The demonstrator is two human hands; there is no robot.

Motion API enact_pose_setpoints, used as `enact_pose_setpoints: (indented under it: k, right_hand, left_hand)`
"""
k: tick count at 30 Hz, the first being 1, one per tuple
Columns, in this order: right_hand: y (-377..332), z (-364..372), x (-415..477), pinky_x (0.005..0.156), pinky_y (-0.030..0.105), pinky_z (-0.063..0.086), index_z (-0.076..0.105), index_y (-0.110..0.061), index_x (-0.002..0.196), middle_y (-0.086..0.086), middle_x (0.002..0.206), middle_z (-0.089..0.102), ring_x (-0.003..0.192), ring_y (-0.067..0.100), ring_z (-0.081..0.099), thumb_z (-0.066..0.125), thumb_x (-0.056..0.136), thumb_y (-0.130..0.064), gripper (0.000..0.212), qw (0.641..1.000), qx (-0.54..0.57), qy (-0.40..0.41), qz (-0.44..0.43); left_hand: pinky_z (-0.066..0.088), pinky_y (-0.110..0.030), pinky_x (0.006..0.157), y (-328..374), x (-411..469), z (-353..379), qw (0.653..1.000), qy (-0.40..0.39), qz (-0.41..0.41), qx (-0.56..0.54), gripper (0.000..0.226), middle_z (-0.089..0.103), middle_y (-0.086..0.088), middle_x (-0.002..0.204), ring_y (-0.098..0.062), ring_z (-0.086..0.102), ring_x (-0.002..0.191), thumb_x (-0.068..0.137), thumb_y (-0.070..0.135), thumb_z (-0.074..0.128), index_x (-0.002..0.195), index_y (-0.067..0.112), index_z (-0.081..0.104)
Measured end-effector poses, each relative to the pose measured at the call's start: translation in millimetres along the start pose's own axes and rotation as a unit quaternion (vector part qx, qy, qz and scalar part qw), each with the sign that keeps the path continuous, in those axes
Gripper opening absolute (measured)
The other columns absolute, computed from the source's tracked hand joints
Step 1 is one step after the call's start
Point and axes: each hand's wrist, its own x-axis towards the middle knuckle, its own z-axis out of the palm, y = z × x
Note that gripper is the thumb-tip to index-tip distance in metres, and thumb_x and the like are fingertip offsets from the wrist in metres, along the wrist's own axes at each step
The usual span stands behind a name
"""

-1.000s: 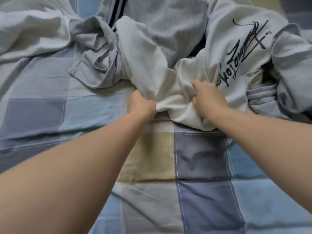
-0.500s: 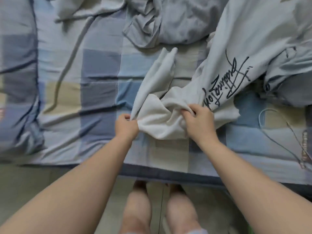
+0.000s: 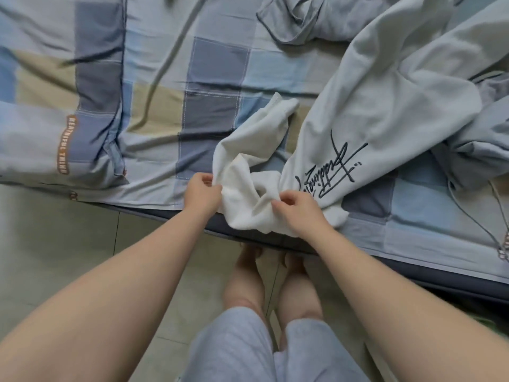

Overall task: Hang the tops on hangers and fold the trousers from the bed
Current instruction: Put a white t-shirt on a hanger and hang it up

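top (image 3: 385, 111) on bed (image 3: 154, 111), near edge | another garment (image 3: 316, 20) behind it | cable (image 3: 473, 216) right — on bed

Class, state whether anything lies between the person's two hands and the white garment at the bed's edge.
Nothing visible does. The left hand and the right hand both grip the bunched white garment directly, with no other cloth between.

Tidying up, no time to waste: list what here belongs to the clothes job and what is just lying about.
Job: scripted pale top, gripped by left hand and right hand; crumpled grey garment behind it; bunched grey garment at right.
Lying about: thin cable; checked sheet.
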Motion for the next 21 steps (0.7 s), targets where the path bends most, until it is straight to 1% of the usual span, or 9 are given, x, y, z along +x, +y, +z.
enact_pose_setpoints:
  k: [2, 4, 7, 9, 12, 15, 17, 19, 21]
  right_hand:
    - [2.8, -17.1, 8.1, 0.099, 0.034, 0.048, 0.069, -0.017, 0.121, -0.002, 0.114, 0.069, 0.108, 0.016, 0.061, 0.065, 0.094, -0.031, 0.03, 0.999, -0.032, -0.02, 0.01]
    - [2.9, -36.1, 20.9, 0.103, 0.038, 0.046, 0.06, -0.02, 0.135, -0.001, 0.126, 0.066, 0.116, 0.018, 0.059, 0.063, 0.096, -0.031, 0.041, 0.996, -0.087, -0.02, -0.002]
    - [0.4, -68.8, 55.6, 0.109, 0.041, 0.04, 0.046, -0.024, 0.147, 0.002, 0.141, 0.054, 0.131, 0.024, 0.047, 0.059, 0.097, -0.028, 0.052, 0.979, -0.194, 0.042, -0.054]
    - [-3.4, -89.6, 84.7, 0.112, 0.045, 0.035, 0.037, -0.027, 0.151, 0.002, 0.15, 0.043, 0.138, 0.028, 0.035, 0.057, 0.096, -0.025, 0.059, 0.956, -0.267, 0.071, -0.092]
    - [-10.8, -116.9, 130.8, 0.113, 0.05, 0.028, 0.027, -0.034, 0.154, 0.002, 0.161, 0.026, 0.145, 0.03, 0.022, 0.057, 0.092, -0.022, 0.07, 0.909, -0.388, 0.095, -0.117]
    - [-19.7, -138.1, 169.9, 0.116, 0.054, 0.017, 0.017, -0.043, 0.155, 0.0, 0.168, 0.002, 0.153, 0.033, 0.001, 0.057, 0.087, -0.011, 0.086, 0.836, -0.513, 0.099, -0.165]
    - [-25.7, -145.6, 189.1, 0.118, 0.06, 0.007, 0.015, -0.047, 0.154, 0.0, 0.168, -0.01, 0.153, 0.037, -0.009, 0.052, 0.084, -0.004, 0.091, 0.776, -0.587, 0.082, -0.217]
    - [-27.6, -152.0, 200.7, 0.116, 0.067, -0.005, 0.028, -0.049, 0.149, 0.002, 0.168, -0.014, 0.151, 0.039, -0.017, 0.047, 0.086, -0.008, 0.078, 0.711, -0.663, 0.049, -0.23]
    - [-24.4, -163.9, 200.3, 0.109, 0.072, -0.015, 0.052, -0.046, 0.135, 0.002, 0.169, -0.002, 0.152, 0.038, -0.016, 0.05, 0.09, -0.021, 0.052, 0.634, -0.746, 0.009, -0.203]
  left_hand:
    - [0.047, -0.033, 0.088, 13.2, -1.2, 11.3, 0.997, -0.027, 0.053, 0.046, 0.034, 0.062, -0.003, 0.127, -0.022, 0.06, 0.11, 0.094, 0.021, 0.062, 0.127, 0.016, 0.058]
    - [0.042, -0.029, 0.093, 29.7, 0.0, 28.2, 0.99, -0.045, 0.117, 0.071, 0.037, 0.061, -0.004, 0.133, -0.023, 0.057, 0.12, 0.094, 0.021, 0.062, 0.131, 0.017, 0.059]
    - [0.041, -0.029, 0.104, 57.6, 8.5, 61.4, 0.973, -0.091, 0.188, 0.097, 0.04, 0.061, -0.003, 0.136, -0.022, 0.057, 0.124, 0.094, 0.023, 0.065, 0.133, 0.017, 0.059]
    - [0.043, -0.035, 0.108, 74.2, 19.9, 88.4, 0.964, -0.127, 0.204, 0.111, 0.05, 0.059, -0.005, 0.139, -0.024, 0.057, 0.125, 0.093, 0.028, 0.068, 0.139, 0.016, 0.055]
    - [0.042, -0.036, 0.107, 93.3, 44.3, 130.9, 0.952, -0.181, 0.203, 0.143, 0.068, 0.053, -0.006, 0.146, -0.025, 0.052, 0.132, 0.091, 0.038, 0.071, 0.149, 0.016, 0.044]
    - [0.047, -0.041, 0.101, 105.5, 61.4, 165.3, 0.94, -0.213, 0.201, 0.174, 0.06, 0.058, -0.008, 0.139, -0.03, 0.055, 0.126, 0.091, 0.034, 0.069, 0.143, 0.017, 0.045]
    - [0.049, -0.042, 0.091, 107.9, 59.0, 179.3, 0.911, -0.206, 0.274, 0.228, 0.042, 0.06, -0.011, 0.128, -0.032, 0.059, 0.112, 0.093, 0.021, 0.059, 0.134, 0.019, 0.049]
    - [0.045, -0.04, 0.073, 103.5, 47.2, 186.4, 0.863, -0.2, 0.375, 0.272, 0.035, 0.054, -0.008, 0.117, -0.028, 0.054, 0.089, 0.091, 0.013, 0.052, 0.125, 0.025, 0.052]
    - [0.04, -0.038, 0.062, 98.2, 32.9, 185.5, 0.832, -0.201, 0.436, 0.278, 0.026, 0.045, -0.003, 0.106, -0.026, 0.047, 0.075, 0.09, 0.01, 0.051, 0.111, 0.025, 0.053]
